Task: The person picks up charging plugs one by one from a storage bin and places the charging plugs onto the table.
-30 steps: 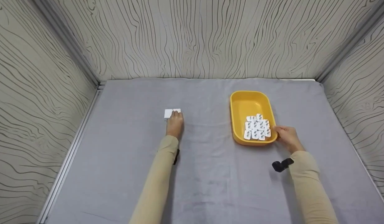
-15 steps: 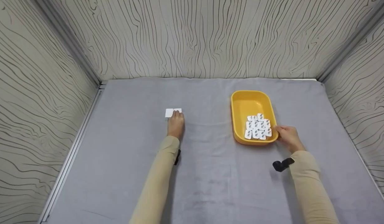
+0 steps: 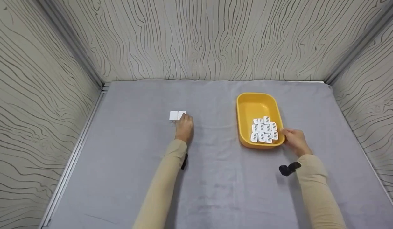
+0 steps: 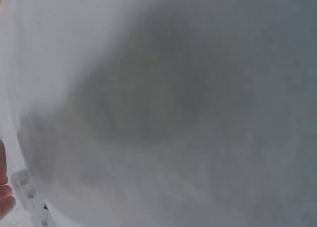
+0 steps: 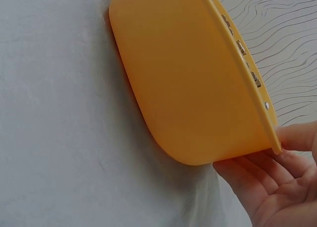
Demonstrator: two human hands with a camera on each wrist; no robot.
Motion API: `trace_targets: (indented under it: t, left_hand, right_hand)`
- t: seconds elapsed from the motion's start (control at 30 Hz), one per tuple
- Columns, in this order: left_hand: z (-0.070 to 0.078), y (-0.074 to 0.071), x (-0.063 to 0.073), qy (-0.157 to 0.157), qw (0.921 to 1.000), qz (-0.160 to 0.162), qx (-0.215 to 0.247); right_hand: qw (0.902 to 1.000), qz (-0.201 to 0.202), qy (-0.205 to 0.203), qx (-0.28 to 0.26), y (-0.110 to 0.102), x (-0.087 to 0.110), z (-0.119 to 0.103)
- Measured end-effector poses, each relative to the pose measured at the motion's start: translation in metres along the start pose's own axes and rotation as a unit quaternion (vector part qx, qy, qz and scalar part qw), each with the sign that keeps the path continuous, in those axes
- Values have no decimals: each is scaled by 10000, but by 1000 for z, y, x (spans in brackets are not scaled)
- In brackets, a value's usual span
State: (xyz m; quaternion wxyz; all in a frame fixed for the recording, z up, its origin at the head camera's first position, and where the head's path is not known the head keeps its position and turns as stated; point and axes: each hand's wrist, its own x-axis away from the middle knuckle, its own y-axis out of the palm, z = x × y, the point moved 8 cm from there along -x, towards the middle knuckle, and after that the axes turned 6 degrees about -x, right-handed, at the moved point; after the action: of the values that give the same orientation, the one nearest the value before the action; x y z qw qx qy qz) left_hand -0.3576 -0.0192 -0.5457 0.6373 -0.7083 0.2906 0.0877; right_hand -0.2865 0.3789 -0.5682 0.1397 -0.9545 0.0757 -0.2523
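Note:
Two white blocks [image 3: 173, 115] lie side by side on the grey cloth, with small dark marks along the front of the left one. My left hand [image 3: 184, 127] reaches to the front right corner of the right block [image 3: 181, 114], fingertips at its edge. The left wrist view catches only fingertips [image 4: 4, 199] beside the blocks [image 4: 27, 190]. My right hand [image 3: 294, 140] grips the rim of a yellow tray [image 3: 249, 106], thumb over the top and fingers underneath. Several white pieces with dark marks [image 3: 261, 128] sit in the tray's near half.
Grey cloth [image 3: 209, 178] covers the table. A wood-grain patterned wall [image 3: 196, 41] stands behind it, with similar panels at both sides. A metal rail [image 3: 73, 156] runs along the left edge.
My left hand has shifted slightly to the right, uncovering more of the right block and the marks on the left block's front. The right hand and tray look still.

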Motion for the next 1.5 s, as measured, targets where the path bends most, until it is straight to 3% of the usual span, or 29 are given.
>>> trace_targets:
  t: [0.43,0.87,1.17,1.5]
  left_hand:
    - [21,-7,-3,127,9998,-156,49]
    - [45,-20,-8,627,9975,134,308]
    - [53,-26,-9,689,9967,146,405]
    - [75,-39,-12,957,9932,217,627]
  right_hand:
    - [9999,-36,-115,-43,2,0,-1]
    - [10000,42,24,59,0,0,1]
    - [10000,14,-13,16,1,1,1]
    - [9998,12,-124,-122,1,0,0]
